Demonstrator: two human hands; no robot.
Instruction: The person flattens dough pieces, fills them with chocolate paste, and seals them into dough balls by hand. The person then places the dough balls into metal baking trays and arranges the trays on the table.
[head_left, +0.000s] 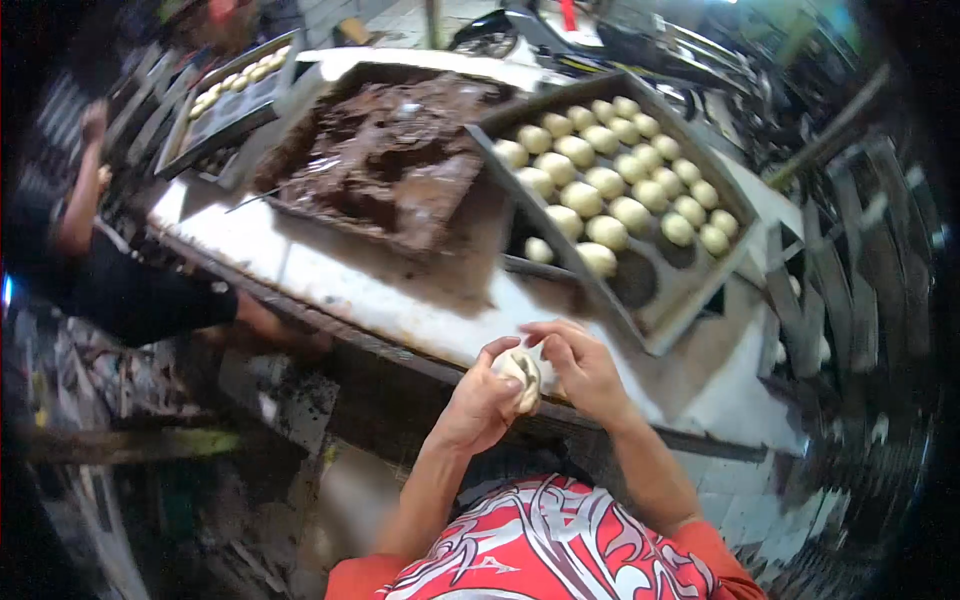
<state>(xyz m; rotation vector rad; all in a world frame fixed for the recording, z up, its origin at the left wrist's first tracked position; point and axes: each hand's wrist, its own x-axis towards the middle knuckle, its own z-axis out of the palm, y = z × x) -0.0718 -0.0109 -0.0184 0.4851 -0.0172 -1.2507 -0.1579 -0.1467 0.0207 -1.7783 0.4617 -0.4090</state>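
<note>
My left hand (pixel 478 403) is closed around a piece of pale dough (pixel 522 368), held just over the table's front edge. The dough is cupped, and a dark opening shows in its middle. Beside it, on the right, is my right hand (pixel 578 362), its fingers loosely bent and apart over the dough with nothing visible in them. Whether its fingertips touch the dough I cannot tell. Beyond my hands lies a tray of dough balls (pixel 652 335), tilted on the table, with several rows of round pale balls. Left of that tray, a large pan holds glossy brown filling (pixel 400 150).
A floury white table (pixel 340 285) runs across in front of me. At the far left, another tray (pixel 238 125) holds pale dough balls. A person in dark clothes (pixel 130 290) is at the left. Slatted racks (pixel 845 270) stand right, and a motorbike (pixel 620 50) is behind.
</note>
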